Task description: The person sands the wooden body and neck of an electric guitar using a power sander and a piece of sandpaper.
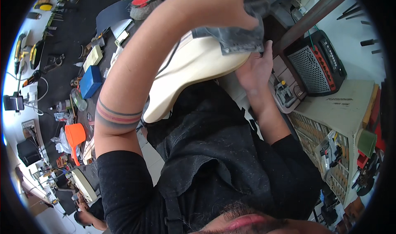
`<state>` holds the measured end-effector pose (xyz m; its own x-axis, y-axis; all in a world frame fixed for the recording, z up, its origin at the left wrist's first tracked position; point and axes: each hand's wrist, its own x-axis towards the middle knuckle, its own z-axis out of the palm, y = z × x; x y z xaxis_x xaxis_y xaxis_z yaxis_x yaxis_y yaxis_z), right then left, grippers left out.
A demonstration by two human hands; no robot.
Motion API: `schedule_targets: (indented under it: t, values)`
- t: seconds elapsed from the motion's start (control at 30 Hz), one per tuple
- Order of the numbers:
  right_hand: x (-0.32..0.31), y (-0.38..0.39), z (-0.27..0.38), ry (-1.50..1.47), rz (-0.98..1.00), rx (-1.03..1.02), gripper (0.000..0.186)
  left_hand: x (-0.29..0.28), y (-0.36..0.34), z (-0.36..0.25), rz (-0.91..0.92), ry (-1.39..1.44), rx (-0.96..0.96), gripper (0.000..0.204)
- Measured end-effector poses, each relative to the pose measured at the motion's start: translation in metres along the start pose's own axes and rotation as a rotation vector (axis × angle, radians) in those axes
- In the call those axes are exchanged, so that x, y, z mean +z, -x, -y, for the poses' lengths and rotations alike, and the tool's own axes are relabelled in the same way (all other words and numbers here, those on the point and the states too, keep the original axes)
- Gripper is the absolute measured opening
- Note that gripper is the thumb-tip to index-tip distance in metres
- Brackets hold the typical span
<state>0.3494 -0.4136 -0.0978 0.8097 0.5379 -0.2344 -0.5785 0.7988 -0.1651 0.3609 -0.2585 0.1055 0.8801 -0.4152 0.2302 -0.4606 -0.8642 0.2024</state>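
Note:
A pale, unpainted wooden body, curved like an electric guitar body, lies tilted in front of my apron. My left arm reaches across above it. My left hand is closed round a dark grey tool with a flat base, perhaps a sander, which rests at the far right end of the wood. A dark cord crosses the wood beside my left forearm. At the wood's right edge, my right hand holds it from the side and below, thumb up. Its other fingers are mostly hidden behind the wood and tool.
On the left, a dark workbench bears a blue box, an orange scoop and a bench brush. An amplifier stands at right on a cabinet with many small drawers. Another person is at lower left.

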Motion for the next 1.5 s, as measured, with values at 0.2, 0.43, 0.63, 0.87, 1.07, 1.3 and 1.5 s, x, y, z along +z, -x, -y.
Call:
schedule_targets:
  t: [0.2, 0.43, 0.63, 0.87, 1.07, 1.3, 1.5]
  values:
    - [-0.002, 0.006, -0.003, 0.025, -0.032, 0.057, 0.086, 0.01, 0.059, -0.009, -0.055, 0.024, -0.034, 0.066]
    - [-0.008, -0.005, 0.002, 0.172, 0.011, -0.005, 0.091, -0.071, 0.171, -0.03, -0.097, -0.102, -0.209, 0.075]
    - [0.004, -0.02, 0.017, 0.738, 0.1, -0.11, 0.08, -0.172, 0.352, -0.084, -0.317, -0.395, -0.563, 0.075]
    - [0.023, -0.115, 0.077, 2.842, 0.548, -0.51, 0.061, -0.161, 0.546, -0.15, -0.584, -0.521, -1.152, 0.084]
    - [0.074, -0.123, 0.01, 2.623, 0.407, -0.552, 0.058, -0.15, 0.577, -0.158, -0.592, -0.341, -1.473, 0.086]
    - [0.146, -0.093, -0.086, 2.297, 0.292, -0.142, 0.043, -0.201, 0.572, -0.159, -0.242, -0.068, -1.639, 0.085]
    - [0.196, -0.063, -0.176, 2.461, 1.036, -0.364, 0.041, -0.216, 0.605, -0.195, -0.339, 0.024, -1.834, 0.079]
